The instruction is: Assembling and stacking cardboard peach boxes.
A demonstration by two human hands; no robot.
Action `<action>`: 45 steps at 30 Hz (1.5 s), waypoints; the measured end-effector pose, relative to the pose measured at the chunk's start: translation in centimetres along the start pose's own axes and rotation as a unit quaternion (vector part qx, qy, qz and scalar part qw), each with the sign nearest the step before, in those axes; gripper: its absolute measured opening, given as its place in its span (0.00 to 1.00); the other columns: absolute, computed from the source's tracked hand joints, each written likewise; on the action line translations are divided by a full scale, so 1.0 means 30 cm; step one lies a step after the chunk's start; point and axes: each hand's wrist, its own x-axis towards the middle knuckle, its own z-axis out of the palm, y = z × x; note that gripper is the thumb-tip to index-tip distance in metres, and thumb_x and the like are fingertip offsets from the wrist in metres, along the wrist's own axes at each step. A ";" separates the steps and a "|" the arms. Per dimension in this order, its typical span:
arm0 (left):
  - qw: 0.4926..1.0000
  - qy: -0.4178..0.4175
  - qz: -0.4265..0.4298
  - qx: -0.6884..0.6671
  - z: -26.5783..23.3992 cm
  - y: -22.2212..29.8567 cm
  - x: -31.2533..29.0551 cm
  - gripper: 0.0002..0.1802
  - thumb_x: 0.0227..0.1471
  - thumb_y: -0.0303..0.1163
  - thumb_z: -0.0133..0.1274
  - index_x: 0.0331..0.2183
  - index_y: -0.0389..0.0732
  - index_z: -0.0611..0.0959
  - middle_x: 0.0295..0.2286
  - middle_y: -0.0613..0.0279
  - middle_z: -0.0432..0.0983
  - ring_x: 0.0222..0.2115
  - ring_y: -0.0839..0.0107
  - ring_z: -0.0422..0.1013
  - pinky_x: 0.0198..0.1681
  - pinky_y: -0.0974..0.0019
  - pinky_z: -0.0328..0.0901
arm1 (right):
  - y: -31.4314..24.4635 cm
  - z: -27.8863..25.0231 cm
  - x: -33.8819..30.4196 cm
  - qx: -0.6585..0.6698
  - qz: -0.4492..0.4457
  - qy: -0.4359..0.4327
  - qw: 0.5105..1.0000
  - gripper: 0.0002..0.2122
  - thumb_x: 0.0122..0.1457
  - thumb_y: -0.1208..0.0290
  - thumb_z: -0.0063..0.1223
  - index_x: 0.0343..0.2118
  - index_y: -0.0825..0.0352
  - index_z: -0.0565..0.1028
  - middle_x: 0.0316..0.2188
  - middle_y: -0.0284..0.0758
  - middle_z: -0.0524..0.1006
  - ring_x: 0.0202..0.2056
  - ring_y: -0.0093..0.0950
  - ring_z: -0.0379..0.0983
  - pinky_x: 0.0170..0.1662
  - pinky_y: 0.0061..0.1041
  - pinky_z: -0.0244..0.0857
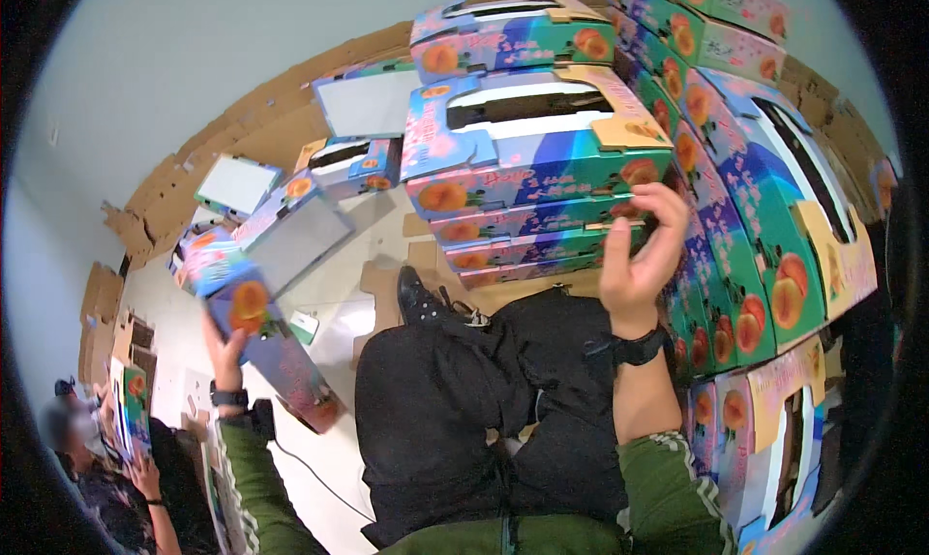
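Note:
At the left, my left hand [226,358] grips the side of a peach-printed cardboard carton [283,360], which is tilted and slightly blurred by motion. My right hand [641,265] is raised, its fingers curved and apart, with nothing in it. Close behind those fingers stands a stack of similar cartons; the top carton [542,173] has a long cut-out opening and a tan flap at its right. I cannot tell whether my right fingertips touch the stack.
Taller carton stacks [735,216] rise on the right, with more cartons [760,429] beside my right arm. Loose cartons [290,231] lie on the floor at left. Flattened cardboard [232,129] lines the wall. Another person's hand [145,476] holds a carton [129,405] at far left.

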 end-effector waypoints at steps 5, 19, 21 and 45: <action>0.940 -0.238 -0.067 -0.235 -0.227 0.137 -0.097 0.56 0.41 0.53 0.65 0.61 0.32 0.58 0.55 0.49 0.64 0.55 0.58 0.63 0.57 0.55 0.61 | -0.172 0.002 0.003 0.216 0.139 -0.131 0.957 0.12 0.54 0.75 0.54 0.41 0.69 0.69 0.35 0.43 0.73 0.41 0.34 0.71 0.49 0.30 0.64; 0.832 -0.107 0.493 0.230 0.680 1.144 -0.080 0.48 0.21 0.47 0.72 0.45 0.35 0.72 0.34 0.52 0.67 0.34 0.53 0.67 0.38 0.54 0.62 | -0.281 0.016 -0.068 0.513 0.331 -0.117 0.784 0.48 0.44 0.68 0.73 0.63 0.69 0.49 0.57 0.39 0.61 0.58 0.30 0.60 0.62 0.33 0.55; 0.811 -0.128 0.527 0.220 0.752 1.210 -0.067 0.49 0.22 0.46 0.71 0.48 0.36 0.72 0.37 0.52 0.68 0.37 0.53 0.67 0.42 0.53 0.62 | -0.226 0.024 -0.024 0.522 0.328 -0.036 0.787 0.40 0.49 0.66 0.69 0.61 0.70 0.55 0.55 0.38 0.64 0.56 0.29 0.62 0.61 0.32 0.56; 0.943 -0.228 0.229 -0.081 0.914 0.638 -0.317 0.83 0.21 0.50 0.78 0.65 0.32 0.38 0.65 0.39 0.34 0.66 0.49 0.43 0.67 0.53 0.42 | 0.242 0.078 0.362 0.403 0.443 0.387 0.701 0.22 0.57 0.53 0.58 0.46 0.66 0.73 0.39 0.36 0.78 0.40 0.27 0.76 0.43 0.28 0.70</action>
